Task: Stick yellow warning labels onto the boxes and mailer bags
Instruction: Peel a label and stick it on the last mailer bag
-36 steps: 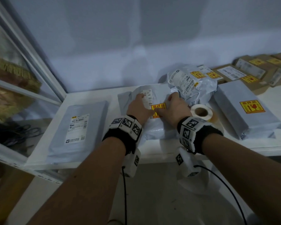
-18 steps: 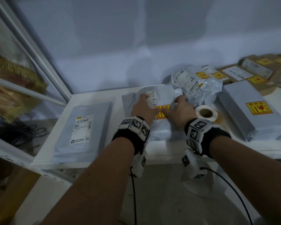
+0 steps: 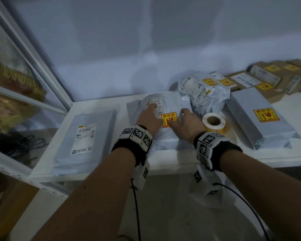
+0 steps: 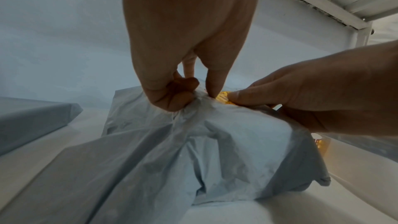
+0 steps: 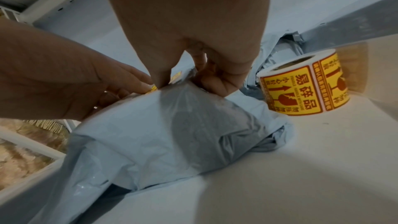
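A crumpled grey mailer bag [image 3: 165, 138] lies at the middle of the white shelf [image 3: 101, 106], with a white shipping label [image 3: 159, 105] and a yellow warning label [image 3: 169, 117] stuck on its top. My left hand [image 3: 155, 112] rests on the bag, fingers stretched onto the shipping label. My right hand [image 3: 178, 117] lies beside it, its thumb pressing the yellow label's lower right part. In the left wrist view my left hand [image 4: 200, 91] pushes into the bag's wrinkles. In the right wrist view my right hand [image 5: 183, 83] bears down on the bag [image 5: 172, 129]. The label roll [image 3: 214, 123] stands just right of my right hand.
A flat grey mailer [image 3: 85, 141] with only a shipping label lies at the left. Behind the roll sits a bulging labelled bag [image 3: 203, 91], right of it a labelled grey parcel [image 3: 261, 119]. Several labelled cardboard boxes [image 3: 271, 79] line the back right. A glass-paned frame [image 3: 42, 66] bounds the left.
My hands have slid apart across the bag, uncovering most of the yellow label. My left fingers moved up onto the shipping label; the right thumb stays on the yellow label.
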{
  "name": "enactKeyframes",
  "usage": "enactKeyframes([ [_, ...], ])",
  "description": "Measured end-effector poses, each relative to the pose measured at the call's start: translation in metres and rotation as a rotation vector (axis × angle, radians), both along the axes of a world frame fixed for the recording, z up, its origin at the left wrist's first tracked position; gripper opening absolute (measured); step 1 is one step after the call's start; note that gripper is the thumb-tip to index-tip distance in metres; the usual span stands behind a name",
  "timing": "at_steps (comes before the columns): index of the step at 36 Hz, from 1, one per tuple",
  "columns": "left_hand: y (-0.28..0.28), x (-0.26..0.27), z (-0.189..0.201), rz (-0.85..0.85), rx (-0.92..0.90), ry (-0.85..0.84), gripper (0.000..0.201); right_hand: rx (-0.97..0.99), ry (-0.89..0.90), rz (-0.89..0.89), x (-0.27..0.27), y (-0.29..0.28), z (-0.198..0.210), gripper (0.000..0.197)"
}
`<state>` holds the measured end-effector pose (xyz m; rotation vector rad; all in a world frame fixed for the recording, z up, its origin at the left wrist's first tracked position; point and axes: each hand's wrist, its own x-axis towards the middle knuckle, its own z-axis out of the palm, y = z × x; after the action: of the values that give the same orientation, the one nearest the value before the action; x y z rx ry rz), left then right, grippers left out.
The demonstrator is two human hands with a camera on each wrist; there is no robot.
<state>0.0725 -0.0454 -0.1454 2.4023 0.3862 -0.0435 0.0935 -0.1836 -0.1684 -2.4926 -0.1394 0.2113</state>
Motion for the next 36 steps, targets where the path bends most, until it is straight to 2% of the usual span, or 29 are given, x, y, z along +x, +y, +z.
enactKeyframes([
  [7, -0.004, 0.005, -0.002, 0.1, -0.027, -0.049, 0.073, -0.039, 0.0, 0.007, 0.008, 0.002, -0.004, 0.04],
  [11, -0.005, 0.009, -0.003, 0.137, -0.035, -0.041, 0.068, 0.01, -0.002, -0.035, 0.012, 0.0, -0.005, 0.04],
  [17, -0.001, 0.014, -0.007, 0.157, -0.065, -0.061, 0.061, 0.02, 0.013, -0.074, 0.016, 0.001, -0.005, 0.051],
  [24, 0.003, 0.012, -0.007, 0.141, -0.073, -0.067, 0.048, 0.016, 0.006, -0.073, 0.018, 0.001, -0.002, 0.037],
  [29, 0.003, 0.007, -0.006, 0.116, -0.081, -0.056, 0.068, 0.014, 0.006, -0.057, 0.012, -0.001, -0.005, 0.055],
  [36, 0.002, 0.003, -0.002, 0.026, -0.033, -0.045, 0.078, -0.015, 0.031, -0.001, 0.011, -0.002, -0.006, 0.054],
])
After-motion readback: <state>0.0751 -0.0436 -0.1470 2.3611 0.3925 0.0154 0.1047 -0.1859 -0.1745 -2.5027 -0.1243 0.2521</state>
